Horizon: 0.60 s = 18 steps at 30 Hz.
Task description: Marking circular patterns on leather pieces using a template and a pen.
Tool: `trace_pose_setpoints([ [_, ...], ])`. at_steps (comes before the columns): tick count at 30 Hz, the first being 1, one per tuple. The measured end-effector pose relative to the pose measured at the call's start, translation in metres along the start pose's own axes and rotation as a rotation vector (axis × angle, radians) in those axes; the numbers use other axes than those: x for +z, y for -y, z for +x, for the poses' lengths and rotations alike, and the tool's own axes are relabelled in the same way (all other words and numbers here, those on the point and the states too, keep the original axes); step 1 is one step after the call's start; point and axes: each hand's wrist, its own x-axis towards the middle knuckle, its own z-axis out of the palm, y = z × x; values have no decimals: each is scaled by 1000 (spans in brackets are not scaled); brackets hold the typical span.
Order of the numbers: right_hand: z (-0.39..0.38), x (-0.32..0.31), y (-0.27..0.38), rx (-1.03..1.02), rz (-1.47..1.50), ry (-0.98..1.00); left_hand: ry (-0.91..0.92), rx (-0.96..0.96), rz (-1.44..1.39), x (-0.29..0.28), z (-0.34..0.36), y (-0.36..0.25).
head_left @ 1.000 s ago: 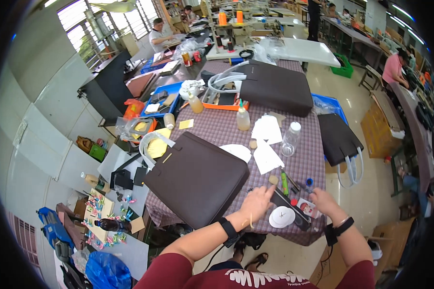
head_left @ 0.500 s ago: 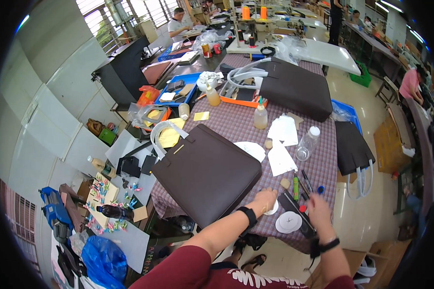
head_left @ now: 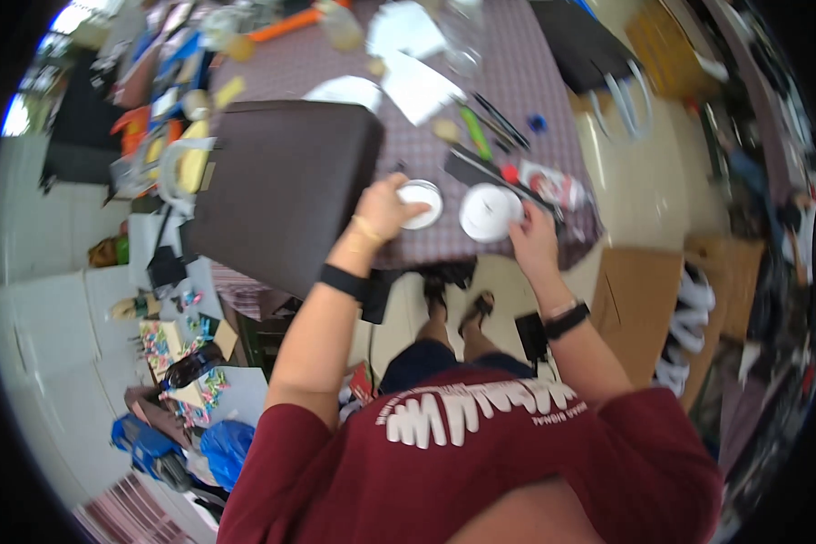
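Observation:
My left hand (head_left: 383, 210) curls round a small round white dish or lid (head_left: 422, 205) at the table's near edge, its thumb across the rim. To the right lies a white round disc (head_left: 486, 214) with a dark mark at its centre. My right hand (head_left: 535, 238) has its fingers closed at the disc's right edge. Left of my left hand, a dark brown handbag (head_left: 286, 172) lies flat, with its pale wrapped handles (head_left: 174, 172) toward the left. The picture is somewhat blurred.
Behind the disc lie a dark flat bar (head_left: 480, 168), a white-and-red tube (head_left: 553, 186), a green pen (head_left: 474, 131) and dark pens (head_left: 501, 121). White paper (head_left: 417, 86) and a clear bottle (head_left: 463, 41) are farther back. Cardboard boxes (head_left: 639, 304) stand at the right.
My view has tipped downward. My right hand has come from beside the pens to the white disc's edge. My left hand stays at the small white dish.

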Motion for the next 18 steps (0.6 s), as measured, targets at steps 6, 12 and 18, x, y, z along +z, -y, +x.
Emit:
trace_pose_setpoints([
  [6,1,8,-15,76,-6,-97,238,157,-339,80,9,0],
  [12,0,17,-15,271,164,54,92,262,-313,104,-12,-15],
  [18,5,7,20,-60,346,306,-12,116,-525,85,-35,-24],
])
